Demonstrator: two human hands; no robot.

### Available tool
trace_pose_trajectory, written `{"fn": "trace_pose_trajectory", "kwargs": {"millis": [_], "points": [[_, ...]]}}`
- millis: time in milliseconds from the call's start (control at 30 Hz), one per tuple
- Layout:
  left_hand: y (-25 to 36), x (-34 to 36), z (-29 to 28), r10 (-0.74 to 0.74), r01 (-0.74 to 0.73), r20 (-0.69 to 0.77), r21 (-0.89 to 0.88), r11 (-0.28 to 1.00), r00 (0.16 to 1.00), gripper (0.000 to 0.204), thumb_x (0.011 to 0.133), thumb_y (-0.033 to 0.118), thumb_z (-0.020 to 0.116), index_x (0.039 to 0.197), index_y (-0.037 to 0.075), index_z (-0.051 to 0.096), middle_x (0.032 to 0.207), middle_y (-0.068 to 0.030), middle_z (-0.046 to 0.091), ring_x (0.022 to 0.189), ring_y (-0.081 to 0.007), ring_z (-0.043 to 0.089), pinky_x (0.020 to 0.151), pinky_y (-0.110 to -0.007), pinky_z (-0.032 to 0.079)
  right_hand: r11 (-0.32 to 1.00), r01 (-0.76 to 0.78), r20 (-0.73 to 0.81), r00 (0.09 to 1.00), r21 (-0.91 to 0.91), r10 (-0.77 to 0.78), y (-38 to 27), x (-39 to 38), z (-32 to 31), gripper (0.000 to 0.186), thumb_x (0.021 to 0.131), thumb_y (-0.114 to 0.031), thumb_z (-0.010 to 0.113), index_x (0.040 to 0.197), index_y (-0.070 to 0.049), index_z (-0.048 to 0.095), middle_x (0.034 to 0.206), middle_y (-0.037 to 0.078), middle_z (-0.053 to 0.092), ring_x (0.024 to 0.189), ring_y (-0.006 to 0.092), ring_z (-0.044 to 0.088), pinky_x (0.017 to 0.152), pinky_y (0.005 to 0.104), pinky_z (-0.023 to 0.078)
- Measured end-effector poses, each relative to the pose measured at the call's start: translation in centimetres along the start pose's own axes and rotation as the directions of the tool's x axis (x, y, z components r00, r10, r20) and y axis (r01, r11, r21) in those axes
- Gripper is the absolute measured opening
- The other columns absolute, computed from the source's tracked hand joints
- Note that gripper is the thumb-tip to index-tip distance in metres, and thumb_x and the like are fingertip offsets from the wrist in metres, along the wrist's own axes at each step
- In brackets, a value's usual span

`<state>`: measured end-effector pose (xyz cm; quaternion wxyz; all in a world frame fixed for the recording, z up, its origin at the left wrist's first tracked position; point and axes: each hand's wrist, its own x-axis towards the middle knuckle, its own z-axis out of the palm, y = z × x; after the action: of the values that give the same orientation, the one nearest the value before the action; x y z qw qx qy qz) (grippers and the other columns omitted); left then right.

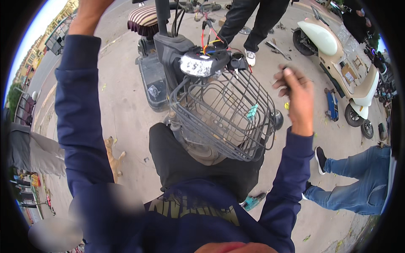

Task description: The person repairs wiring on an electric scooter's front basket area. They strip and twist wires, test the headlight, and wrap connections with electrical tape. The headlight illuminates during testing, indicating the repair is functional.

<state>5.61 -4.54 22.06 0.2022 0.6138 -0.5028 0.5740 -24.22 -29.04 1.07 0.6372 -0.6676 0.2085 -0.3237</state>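
Between my knees stands a dark grey electric scooter with a black wire basket (198, 95) on its front. A small teal piece (252, 111) sits at the basket's right part. Above the basket is the headlight (196, 65), and loose coloured wires (205, 40) stick up behind it. My right hand (298, 95) is raised to the right of the basket, touching nothing of the scooter. Its fingers are curled, with the thumb against them; a small dark spot shows at the tips. My left hand (91, 10) reaches high at the upper left, its fingers cut off by the picture's edge.
A person in dark trousers (258, 17) stands beyond the scooter, another in jeans (358, 181) at right. A cream scooter (327, 40) stands far right near a blue tool (332, 105). A dog (114, 158) is at left. A teal power tool (254, 201) lies beside my leg.
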Motion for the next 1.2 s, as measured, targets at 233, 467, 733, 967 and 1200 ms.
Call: {"fn": "trace_pose_trajectory", "kwargs": {"millis": [233,467,733,967,1200], "points": [[1.1,-1.2,1.8,0.061,-0.072,-0.200,-0.050,0.996,0.978,0.043,0.088,-0.002,0.062,0.130,0.000,0.055,0.127,-0.0177,0.056,0.085,-0.0261,0.063,0.077,-0.035,0.052,0.991,-0.122,0.075,0.990,0.048,0.118,4.2,-1.4,1.6,0.032,0.099,-0.018,0.058,0.120,0.006,0.061,0.092,0.010,0.070,0.072,0.0127,0.066,0.057,0.0219,0.046],[-0.4,-6.0,1.4,-0.176,0.114,-0.077,-0.503,0.857,0.981,0.049,0.086,-0.009,0.058,0.134,0.000,0.052,0.130,-0.0147,0.053,0.086,-0.0187,0.060,0.071,-0.028,0.051,0.913,0.401,-0.489,0.812,0.074,-0.318,-3.3,0.3,-4.6,0.031,0.100,-0.015,0.057,0.123,0.006,0.061,0.099,0.014,0.071,0.077,0.0136,0.066,0.062,0.0235,0.048],[14.0,-10.4,-0.6,-0.045,0.551,0.638,-0.625,0.553,0.769,0.038,0.096,0.013,0.061,0.132,0.002,0.055,0.125,-0.0070,0.061,0.093,-0.0118,0.060,0.078,-0.027,0.051,0.966,0.187,0.058,0.978,0.177,-0.200,-3.7,-1.5,3.9,0.051,0.100,-0.021,0.060,0.144,0.001,0.046,0.091,0.012,0.070,0.068,0.0119,0.063,0.057,0.0214,0.048],[17.0,-8.5,1.1,0.201,0.357,0.482,-0.820,0.448,0.853,0.042,0.090,0.002,0.062,0.132,0.004,0.056,0.131,-0.0131,0.056,0.095,-0.0231,0.065,0.087,-0.034,0.051,0.854,-0.099,0.395,0.909,0.511,-0.132,-2.8,-1.5,5.1,0.057,0.098,-0.014,0.057,0.147,0.004,0.033,0.085,0.015,0.068,0.066,0.0189,0.067,0.054,0.0247,0.052],[16.3,-8.0,-0.9,0.396,0.315,0.497,-0.841,0.440,0.772,0.015,0.084,0.004,0.071,0.098,0.004,0.067,0.107,-0.0116,0.067,0.093,-0.0313,0.067,0.078,-0.036,0.054,0.799,-0.361,0.682,0.727,0.481,-0.082,-2.5,-3.6,5.5,0.046,0.094,-0.012,0.056,0.133,0.008,0.045,0.076,0.012,0.064,0.061,0.0185,0.066,0.049,0.0242,0.052]]}}
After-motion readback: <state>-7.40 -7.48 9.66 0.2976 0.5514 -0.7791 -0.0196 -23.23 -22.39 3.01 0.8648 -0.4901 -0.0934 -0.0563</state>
